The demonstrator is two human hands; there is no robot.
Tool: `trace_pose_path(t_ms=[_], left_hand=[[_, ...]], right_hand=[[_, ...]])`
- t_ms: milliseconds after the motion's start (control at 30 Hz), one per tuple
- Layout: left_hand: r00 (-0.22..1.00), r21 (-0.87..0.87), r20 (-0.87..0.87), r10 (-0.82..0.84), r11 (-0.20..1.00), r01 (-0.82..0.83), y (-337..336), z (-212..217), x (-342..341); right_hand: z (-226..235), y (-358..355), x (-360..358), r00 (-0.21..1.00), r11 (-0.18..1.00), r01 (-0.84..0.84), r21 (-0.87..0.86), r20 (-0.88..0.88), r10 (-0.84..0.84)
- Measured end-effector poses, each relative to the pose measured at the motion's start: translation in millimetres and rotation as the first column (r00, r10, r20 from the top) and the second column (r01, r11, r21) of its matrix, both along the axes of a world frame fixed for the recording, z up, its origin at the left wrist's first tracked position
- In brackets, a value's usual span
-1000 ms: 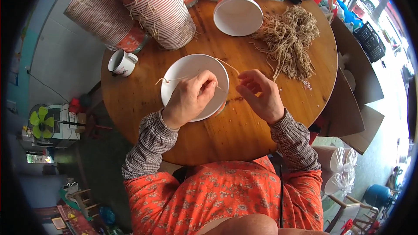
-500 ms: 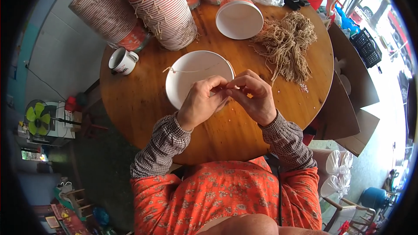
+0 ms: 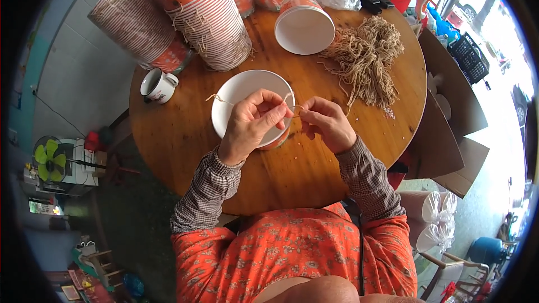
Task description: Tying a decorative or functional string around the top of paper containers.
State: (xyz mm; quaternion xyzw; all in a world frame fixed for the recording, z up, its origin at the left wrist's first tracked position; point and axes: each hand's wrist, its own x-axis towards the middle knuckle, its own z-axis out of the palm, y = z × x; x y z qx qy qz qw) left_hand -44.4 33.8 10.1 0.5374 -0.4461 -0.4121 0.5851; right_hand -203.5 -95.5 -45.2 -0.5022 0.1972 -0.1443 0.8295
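A white-lined paper bucket (image 3: 250, 82) lies tipped on the wooden table, its mouth facing me and a strip of orange outer wall showing low on its right. A thin tan string (image 3: 214, 97) is knotted at its left rim. Over the right rim, my left hand (image 3: 251, 125) pinches the string, thumb against forefinger. Just beyond the rim, my right hand (image 3: 327, 124) grips a small bent loop of the string between thumb and fingertips. Whether the string passes through the right rim is hidden by the fingers.
Tall stacks of orange paper buckets (image 3: 210, 33) stand at the back left, near an enamel mug (image 3: 159, 86). Another bucket (image 3: 304, 31) lies at the back, beside a heap of tan strings (image 3: 373, 59). Cardboard boxes (image 3: 435, 129) border the table's right side.
My hands have drawn apart, the left going left and the right staying near its place. A loop of string now shows between them. The bucket has shifted slightly toward me.
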Motion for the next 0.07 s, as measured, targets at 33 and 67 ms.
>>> trace_pose_path(t_ms=[33,67], left_hand=[[1.0,0.01,0.009,0.014,1.0,-0.014,-0.2,0.9,1.8],[1.0,-0.025,0.009,0.017,1.0,-0.017,0.4,0.1,3.8]], right_hand=[[-0.7,2.4,-2.7,0.997,0.995,0.052,-0.083,0.059,-0.047],[-1.2,6.2,-5.2,0.989,0.981,0.103,-0.162,0.124,-0.084]])
